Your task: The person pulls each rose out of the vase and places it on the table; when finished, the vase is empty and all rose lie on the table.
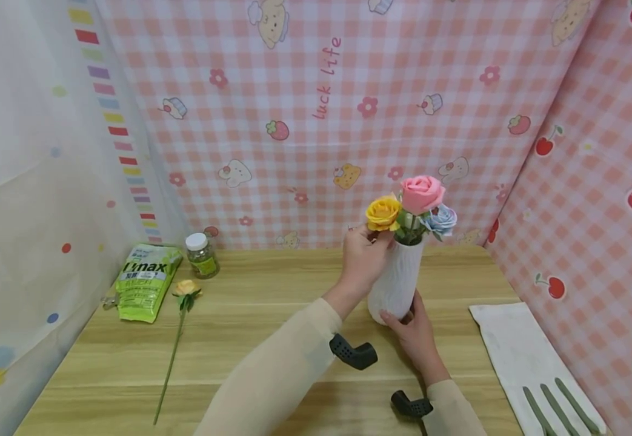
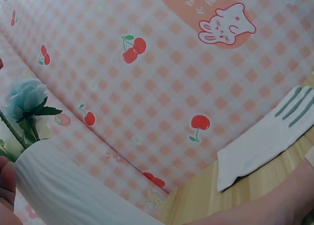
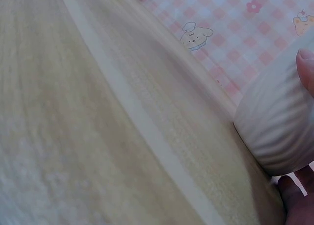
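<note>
A white ribbed vase (image 1: 397, 281) leans slightly over the wooden table, holding a pink rose (image 1: 422, 195), a pale blue rose (image 1: 441, 220) and a yellow rose (image 1: 383, 213). Just under the yellow bloom, my left hand (image 1: 366, 257) pinches at its stem beside the vase's mouth. My right hand (image 1: 415, 333) grips the vase low down, thumb on the near side. In the right wrist view, fingertips (image 3: 292, 193) reach around the vase's base (image 3: 274, 132). The left wrist view shows the vase's rim close to the left fingers (image 2: 7, 186).
A peach rose with a long stem (image 1: 171, 357) lies at the left of the table. Behind it are a green bag (image 1: 146, 284) and a small white-capped jar (image 1: 203, 257). A white glove with green stripes (image 1: 528, 357) lies at the right. Patterned cloth walls (image 1: 294, 91) enclose the table.
</note>
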Motion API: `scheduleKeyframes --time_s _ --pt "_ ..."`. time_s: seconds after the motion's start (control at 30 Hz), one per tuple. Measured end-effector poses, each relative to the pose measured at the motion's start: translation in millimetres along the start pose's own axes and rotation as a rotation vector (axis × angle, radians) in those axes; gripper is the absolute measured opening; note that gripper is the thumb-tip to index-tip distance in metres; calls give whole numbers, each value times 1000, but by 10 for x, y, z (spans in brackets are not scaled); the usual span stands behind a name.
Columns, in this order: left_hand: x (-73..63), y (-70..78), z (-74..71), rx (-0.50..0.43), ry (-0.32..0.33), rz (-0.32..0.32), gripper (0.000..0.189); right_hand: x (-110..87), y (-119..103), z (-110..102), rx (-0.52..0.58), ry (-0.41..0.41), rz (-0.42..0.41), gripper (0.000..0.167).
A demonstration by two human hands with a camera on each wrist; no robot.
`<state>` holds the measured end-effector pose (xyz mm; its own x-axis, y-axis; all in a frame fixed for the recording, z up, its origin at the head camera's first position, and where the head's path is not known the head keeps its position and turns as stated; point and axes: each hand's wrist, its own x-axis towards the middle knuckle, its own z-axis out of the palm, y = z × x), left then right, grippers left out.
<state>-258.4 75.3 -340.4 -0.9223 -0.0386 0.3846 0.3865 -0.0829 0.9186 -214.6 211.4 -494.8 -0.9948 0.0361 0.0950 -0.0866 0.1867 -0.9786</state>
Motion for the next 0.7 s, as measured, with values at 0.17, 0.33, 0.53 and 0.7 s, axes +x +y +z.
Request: scheduleKeyframes --time_s 0.17,0.33,0.53,0.7 --pt "11 41 -23 -24 12 8 19 0 -12 -1 -22 5 6 92" --pt "51 11 -46 162 -4 106 13 -1 -23 -5 -24 9 -3 92" --pt "53 -76 -59 362 -93 250 9 -1 -19 -6 -30 10 -6 91" --pt "30 -101 -64 373 -133 268 9 -14 -38 -3 -27 9 -9 91"
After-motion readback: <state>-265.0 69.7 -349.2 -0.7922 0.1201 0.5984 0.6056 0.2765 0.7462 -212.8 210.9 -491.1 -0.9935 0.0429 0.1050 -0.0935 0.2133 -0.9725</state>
